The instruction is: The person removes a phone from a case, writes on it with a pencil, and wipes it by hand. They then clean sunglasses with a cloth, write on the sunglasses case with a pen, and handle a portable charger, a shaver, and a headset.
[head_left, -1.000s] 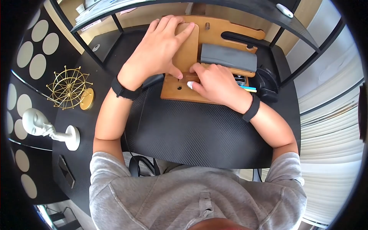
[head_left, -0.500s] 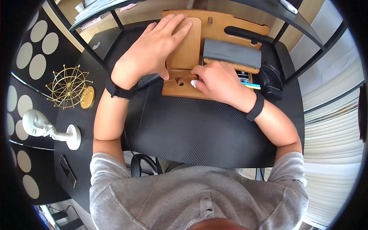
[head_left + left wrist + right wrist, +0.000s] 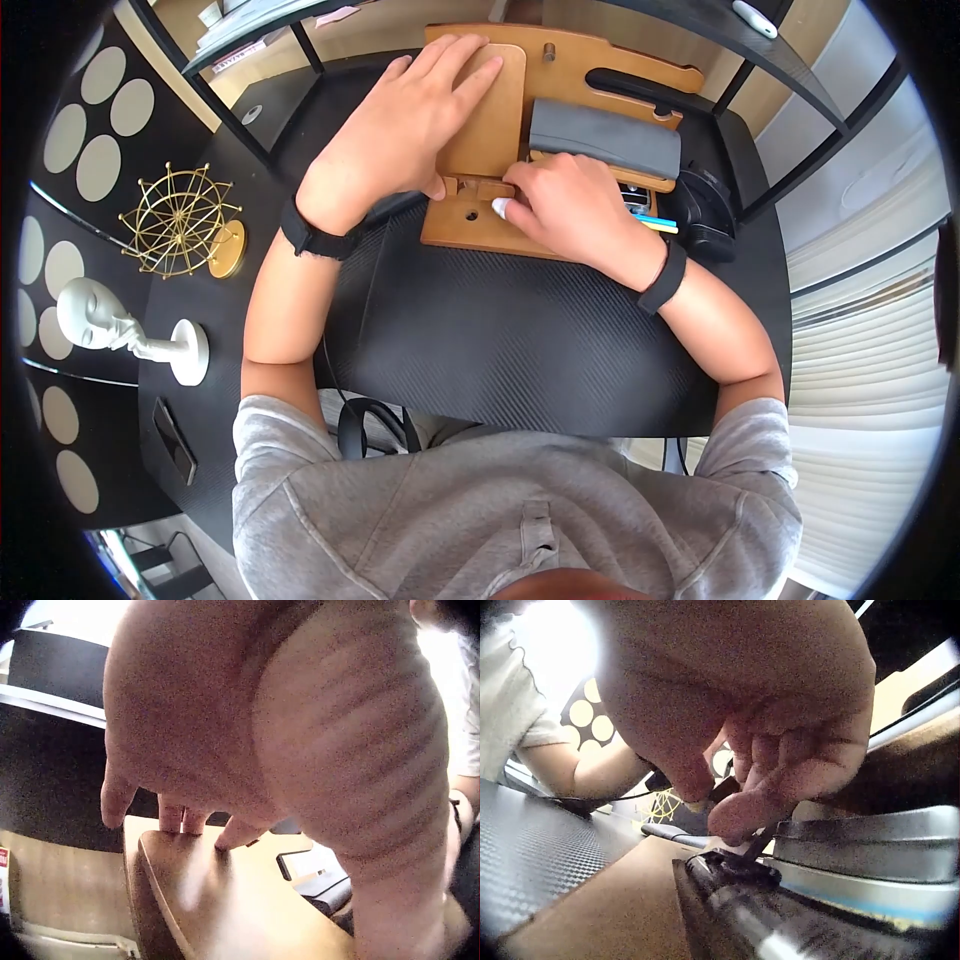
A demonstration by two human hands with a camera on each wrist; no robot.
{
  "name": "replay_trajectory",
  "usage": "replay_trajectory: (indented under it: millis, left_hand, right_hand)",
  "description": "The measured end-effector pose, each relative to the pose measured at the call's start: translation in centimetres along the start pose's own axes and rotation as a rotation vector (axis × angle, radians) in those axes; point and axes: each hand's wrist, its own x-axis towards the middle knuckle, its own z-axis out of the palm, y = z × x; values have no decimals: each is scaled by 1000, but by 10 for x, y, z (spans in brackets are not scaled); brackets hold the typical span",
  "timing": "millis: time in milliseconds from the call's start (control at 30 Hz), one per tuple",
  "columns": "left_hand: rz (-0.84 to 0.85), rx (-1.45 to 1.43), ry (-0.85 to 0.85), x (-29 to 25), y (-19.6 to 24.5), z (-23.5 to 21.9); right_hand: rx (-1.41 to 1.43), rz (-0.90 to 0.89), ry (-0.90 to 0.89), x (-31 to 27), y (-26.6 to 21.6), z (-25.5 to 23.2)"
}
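My left hand (image 3: 405, 125) lies spread over the upright wooden panel (image 3: 497, 110), fingertips on its face; the left wrist view also shows fingertips touching the panel (image 3: 247, 900). Its thumb is by the left end of a small wooden strip (image 3: 487, 190) along the panel's foot. My right hand (image 3: 580, 205) pinches the strip's right end between thumb and curled fingers. Beneath is the wooden base (image 3: 460, 232) with a small dark hole. In the right wrist view, a dark brown piece (image 3: 724, 787) shows between the right hand's (image 3: 742, 712) thumb and fingers.
Right of the panel, a grey case (image 3: 605, 138) rests on the wooden organizer, with pens (image 3: 655, 224) below and a black object (image 3: 708, 215) beside it. A gold wheel ornament (image 3: 180, 220), white figurine (image 3: 95, 315) and phone (image 3: 175, 442) stand or lie at left.
The small strip was tilted half a second ago and now lies level along the panel's foot. My right hand has shifted slightly with it; the left hand stays on the panel.
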Motion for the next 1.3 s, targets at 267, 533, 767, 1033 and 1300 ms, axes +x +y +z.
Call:
replay_trajectory:
  millis: [267, 533, 767, 1033, 1300]
  left_hand:
    - [0, 34, 34, 2, 1, 2]
    - [13, 58, 78, 2, 2, 4]
    - [20, 50, 68, 2, 2, 4]
    - [-24, 159, 15, 3, 17, -2]
    - [-10, 191, 19, 1, 17, 1]
  right_hand:
    - [-71, -16, 3, 2, 1, 2]
    - [-62, -4, 46, 0, -1, 3]
    - [-36, 26, 2, 1, 0, -33]
    - [-93, 187, 2, -1, 40, -94]
    - [-23, 195, 47, -8, 79, -115]
